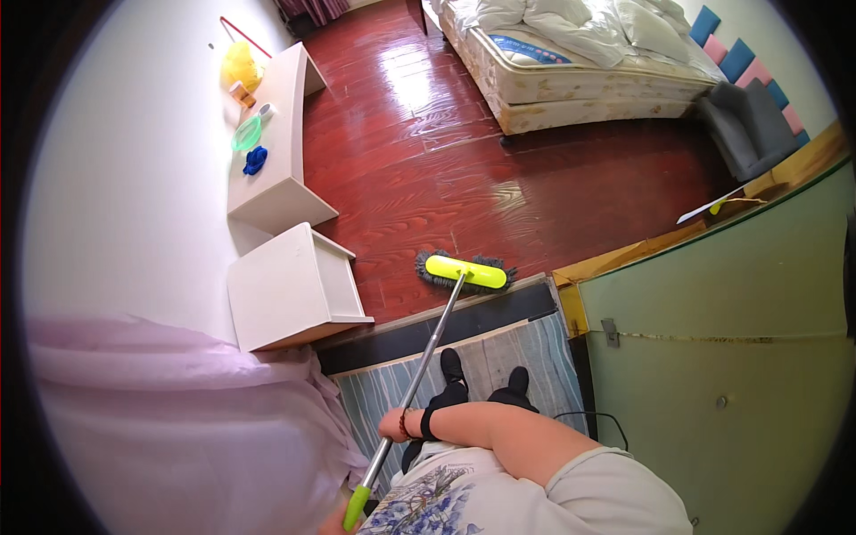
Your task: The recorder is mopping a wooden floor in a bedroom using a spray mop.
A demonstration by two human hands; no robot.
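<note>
My right hand (393, 425) is wrapped around the metal pole (428, 354) of a floor mop, with a red bead bracelet and a black band at the wrist. Only part of my left hand (332, 521) shows at the bottom edge, on the mop's green grip (357, 507). At the far end of the pole, the mop head (466, 271) has a yellow-green plate and a grey shaggy pad. It lies on the red wood-look floor (414, 194), just beyond a dark threshold (441, 326).
I stand on a blue-grey striped mat (485, 351). To the left are a pale curtain (200, 414), a white cabinet (281, 287) and a white desk (277, 160) bearing several items. A bed (588, 87) and grey chair (749, 127) stand beyond. Right is a greenish glass panel (722, 321).
</note>
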